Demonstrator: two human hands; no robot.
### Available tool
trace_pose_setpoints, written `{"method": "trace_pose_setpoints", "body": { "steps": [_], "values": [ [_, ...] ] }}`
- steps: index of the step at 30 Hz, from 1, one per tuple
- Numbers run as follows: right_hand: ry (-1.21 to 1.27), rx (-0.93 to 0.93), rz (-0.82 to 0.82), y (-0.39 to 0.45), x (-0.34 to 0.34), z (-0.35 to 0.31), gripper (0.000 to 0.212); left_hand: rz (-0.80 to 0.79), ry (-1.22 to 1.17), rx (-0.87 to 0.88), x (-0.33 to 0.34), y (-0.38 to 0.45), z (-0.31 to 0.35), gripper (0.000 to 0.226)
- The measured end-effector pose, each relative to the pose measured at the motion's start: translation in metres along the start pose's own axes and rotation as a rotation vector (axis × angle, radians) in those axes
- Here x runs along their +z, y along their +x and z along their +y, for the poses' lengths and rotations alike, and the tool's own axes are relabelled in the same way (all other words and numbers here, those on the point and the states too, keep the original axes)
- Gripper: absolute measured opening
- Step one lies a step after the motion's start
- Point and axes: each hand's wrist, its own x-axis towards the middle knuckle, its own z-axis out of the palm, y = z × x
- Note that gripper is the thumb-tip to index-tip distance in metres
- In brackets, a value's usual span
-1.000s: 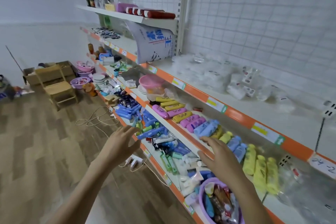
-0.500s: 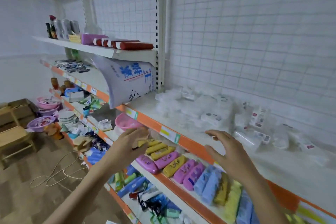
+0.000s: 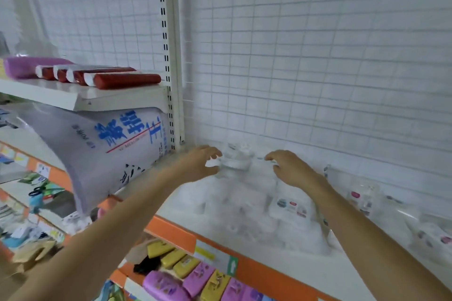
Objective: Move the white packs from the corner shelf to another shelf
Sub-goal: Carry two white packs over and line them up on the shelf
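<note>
The corner shelf (image 3: 281, 266), in the lower middle and right of the frame with its orange front edge, holds the whole heap of white packs (image 3: 247, 205). The heap lies against the wire grid back wall (image 3: 318, 56), just right of the slotted upright post (image 3: 168, 56). As far as I can judge, you are at the very start: no pack is off the shelf yet, and almost all the work is left. More clear packets (image 3: 364, 198) lie further right on the same shelf; if they belong to the task I cannot tell.

The top pack (image 3: 236, 161) sits on the peak of the heap, in the middle of the frame. It is blurred, but its long axis seems to run left to right, between your two hands.

Your left hand (image 3: 199, 164) curls its fingers at the left end of this pack, seemingly touching it. Your right hand (image 3: 291, 168) reaches its right end with bent fingers; if it already pinches the wrapping, I cannot tell.
</note>
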Motion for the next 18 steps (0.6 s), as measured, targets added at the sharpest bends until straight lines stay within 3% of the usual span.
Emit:
{"method": "trace_pose_setpoints", "body": {
  "steps": [5, 10, 15, 18],
  "values": [
    [-0.099, 0.189, -0.160, 0.035, 0.016, 0.003, 0.045, -0.133, 0.086, 0.124, 0.035, 0.061, -0.012, 0.049],
    [-0.247, 0.266, -0.260, 0.047, 0.019, 0.001, 0.055, -0.194, 0.348, 0.302, 0.060, 0.098, -0.032, 0.053],
    [-0.228, 0.346, -0.389, 0.051, 0.014, -0.001, 0.060, -0.169, 0.350, 0.452, 0.072, 0.114, -0.047, 0.050],
    [-0.161, 0.390, -0.361, 0.053, 0.014, 0.000, 0.062, -0.150, 0.304, 0.513, 0.074, 0.119, -0.052, 0.048]
  ]
}}
